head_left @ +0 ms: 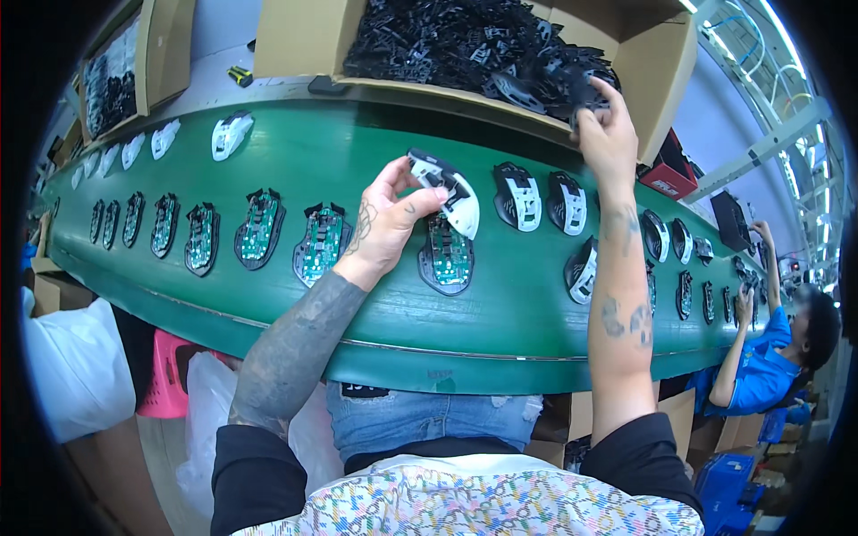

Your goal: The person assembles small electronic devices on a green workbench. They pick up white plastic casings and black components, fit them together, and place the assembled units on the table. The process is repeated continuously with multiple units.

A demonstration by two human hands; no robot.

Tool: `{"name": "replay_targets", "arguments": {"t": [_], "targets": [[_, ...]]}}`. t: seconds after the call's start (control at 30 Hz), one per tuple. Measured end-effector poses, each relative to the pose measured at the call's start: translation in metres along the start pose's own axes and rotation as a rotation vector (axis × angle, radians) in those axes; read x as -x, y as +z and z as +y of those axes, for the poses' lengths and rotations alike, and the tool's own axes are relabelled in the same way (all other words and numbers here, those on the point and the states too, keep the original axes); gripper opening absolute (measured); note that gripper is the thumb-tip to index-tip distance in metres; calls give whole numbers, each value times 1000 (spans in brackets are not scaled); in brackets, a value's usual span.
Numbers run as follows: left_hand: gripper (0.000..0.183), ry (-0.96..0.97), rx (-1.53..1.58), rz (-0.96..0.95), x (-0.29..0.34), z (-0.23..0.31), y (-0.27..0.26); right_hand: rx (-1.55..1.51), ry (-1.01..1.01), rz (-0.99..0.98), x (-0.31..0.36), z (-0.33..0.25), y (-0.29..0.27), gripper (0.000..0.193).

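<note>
My left hand (pixel 386 219) grips a white and black computer mouse shell (pixel 461 217), tilted above the green conveyor belt (pixel 375 170). Below that shell lies a mouse base with a green circuit board (pixel 447 261). At the front wall of a cardboard box, my right hand (pixel 611 138) pinches a small black plastic part (pixel 579 93), somewhat blurred against the heap of black plastic parts (pixel 456 45). Two white and black mouse shells, one left (pixel 518 198) and one right (pixel 567 204), lie on the belt between my hands.
More circuit-board bases (pixel 259 230) line the belt to the left, behind them white shells (pixel 232 137). Shells and bases continue rightward, one shell (pixel 583 272) beside my right forearm. A red box (pixel 670 170) stands beside the cardboard box (pixel 657 76). A co-worker in blue (pixel 760 362) works at far right.
</note>
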State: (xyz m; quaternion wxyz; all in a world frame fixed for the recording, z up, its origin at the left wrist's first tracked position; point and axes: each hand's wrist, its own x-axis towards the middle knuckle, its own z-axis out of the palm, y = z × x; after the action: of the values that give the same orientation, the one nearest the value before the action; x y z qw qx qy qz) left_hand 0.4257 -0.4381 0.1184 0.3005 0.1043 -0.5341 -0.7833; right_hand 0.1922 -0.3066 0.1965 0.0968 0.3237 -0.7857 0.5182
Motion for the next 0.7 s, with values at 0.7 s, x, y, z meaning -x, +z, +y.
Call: {"name": "replay_targets", "arguments": {"t": [0.7], "targets": [[61,-94,-219,-32,10,-1,16,-976,159,-638,123,7,15,17]]}}
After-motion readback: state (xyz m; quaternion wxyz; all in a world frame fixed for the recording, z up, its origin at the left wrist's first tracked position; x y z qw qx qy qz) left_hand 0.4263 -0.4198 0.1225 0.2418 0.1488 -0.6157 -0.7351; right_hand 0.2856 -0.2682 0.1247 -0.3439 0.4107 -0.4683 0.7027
